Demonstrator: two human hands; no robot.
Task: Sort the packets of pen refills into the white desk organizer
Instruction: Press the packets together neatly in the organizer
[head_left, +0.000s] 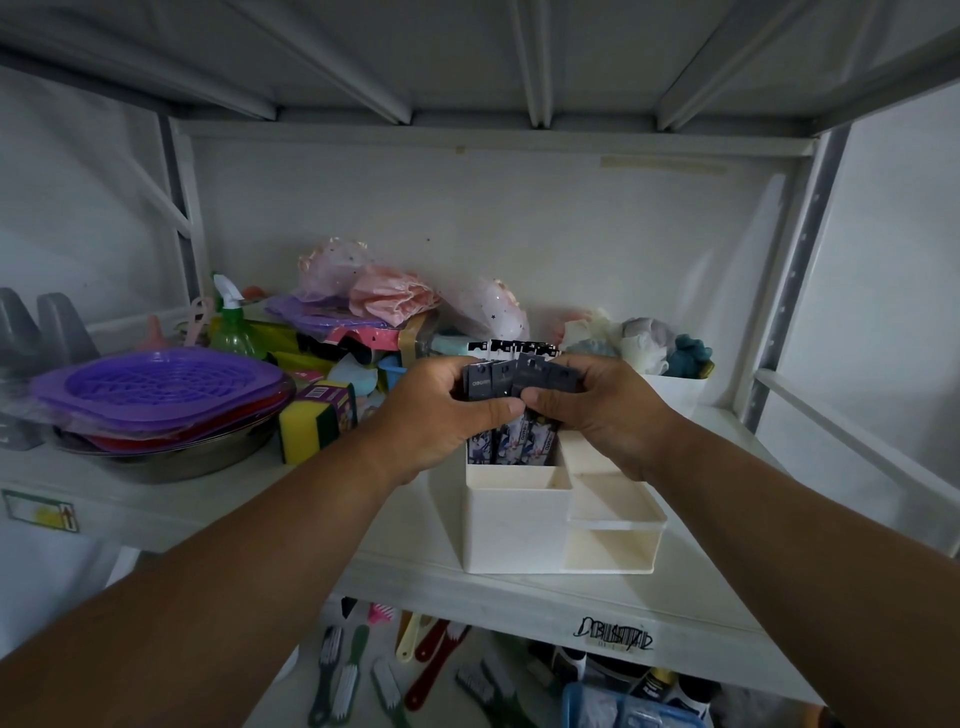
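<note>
Two bare forearms enter from the lower corners, their elbows cut off by the frame edge. Below them, a lower shelf holds scattered brushes (343, 675), dim and partly hidden by the shelf (519, 597) edge above.

On that white shelf stands the white desk organizer (511, 525), its drawer section on the right. The left hand (441, 415) and right hand (597, 410) meet above its tall back compartment, both closed around a bunch of dark packets of pen refills (511, 384). The thumbs press the packets' front and the fingers wrap behind, out of sight. The packets stand upright with their lower ends inside the compartment; their printed middle shows between the wrists, but the lettering is too small to read, and how many there are I cannot tell.

Farther left sit a yellow sponge pack (317, 426), purple baskets (161, 389) stacked in a metal bowl, and a green spray bottle (234, 327). Behind lies a heap of pink and white bags, their contents indistinct.
</note>
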